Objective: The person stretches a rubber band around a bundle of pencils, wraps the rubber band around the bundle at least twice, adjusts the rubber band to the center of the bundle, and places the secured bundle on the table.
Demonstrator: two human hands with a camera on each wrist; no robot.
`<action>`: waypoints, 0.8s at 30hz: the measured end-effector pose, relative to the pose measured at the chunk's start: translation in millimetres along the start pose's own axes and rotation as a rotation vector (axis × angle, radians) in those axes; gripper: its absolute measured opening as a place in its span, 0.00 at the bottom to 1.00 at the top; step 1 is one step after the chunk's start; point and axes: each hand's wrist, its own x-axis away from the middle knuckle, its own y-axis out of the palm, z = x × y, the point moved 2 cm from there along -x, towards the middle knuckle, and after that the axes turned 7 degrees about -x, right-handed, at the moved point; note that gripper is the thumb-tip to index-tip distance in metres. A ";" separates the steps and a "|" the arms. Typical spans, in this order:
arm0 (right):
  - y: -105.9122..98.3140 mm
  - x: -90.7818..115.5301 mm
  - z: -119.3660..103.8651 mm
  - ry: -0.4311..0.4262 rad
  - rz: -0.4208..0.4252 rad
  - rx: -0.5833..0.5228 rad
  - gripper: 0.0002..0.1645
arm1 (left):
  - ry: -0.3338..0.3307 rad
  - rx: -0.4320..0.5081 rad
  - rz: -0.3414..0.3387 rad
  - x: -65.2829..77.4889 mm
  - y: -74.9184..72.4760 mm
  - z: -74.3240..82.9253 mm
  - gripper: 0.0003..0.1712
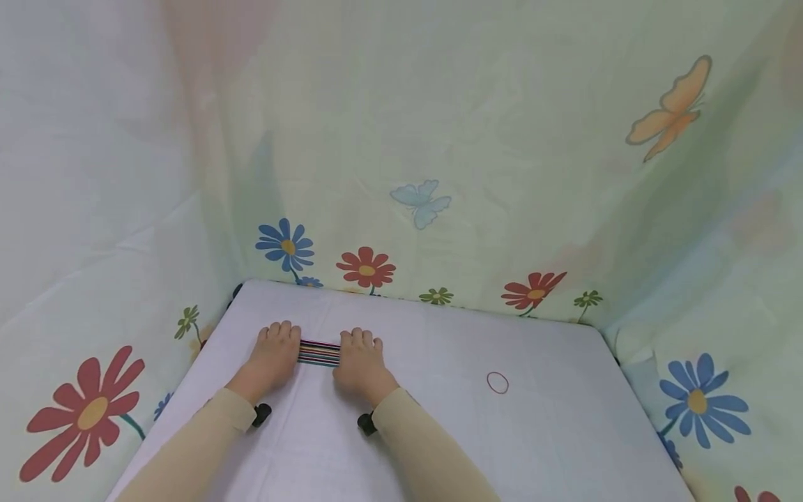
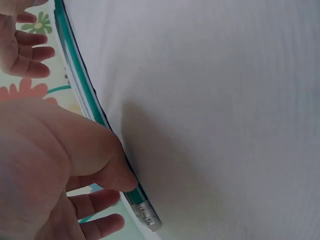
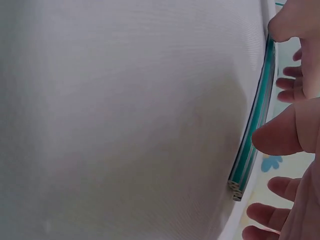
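A row of striped pencils (image 1: 320, 353) lies side by side on the white table, spanning the space between the two hands in the head view. My left hand (image 1: 274, 354) holds the left end, its thumb against the near teal pencil (image 2: 97, 116); a metal ferrule and eraser (image 2: 145, 215) stick out past the thumb. At the other end my right hand (image 1: 362, 364) grips the row, thumb on the near side and fingers over the far side. Flat, unsharpened ends (image 3: 235, 190) show below the right thumb. Between the hands the far pencils show as thin coloured stripes.
A thin red rubber band (image 1: 498, 383) lies in a loop on the white table (image 1: 552, 432), right of the hands. A flowered curtain (image 1: 489, 174) surrounds the table at the back and sides. Black wrist straps show at both cuffs.
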 end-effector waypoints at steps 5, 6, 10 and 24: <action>2.7 -0.8 -4.5 -0.015 -0.009 0.031 0.39 | 0.007 0.004 -0.072 -1.9 -0.3 -2.1 0.26; 3.0 -0.9 -5.4 -0.016 -0.010 0.034 0.39 | 0.011 0.012 -0.081 -2.0 -1.9 -2.2 0.26; 5.3 -3.1 -6.5 -0.016 -0.007 0.041 0.35 | 0.015 0.033 -0.105 -4.0 -3.4 -2.8 0.27; 10.6 -6.4 -7.0 -0.033 0.021 0.048 0.28 | -0.005 0.039 -0.113 -9.9 9.9 -3.6 0.22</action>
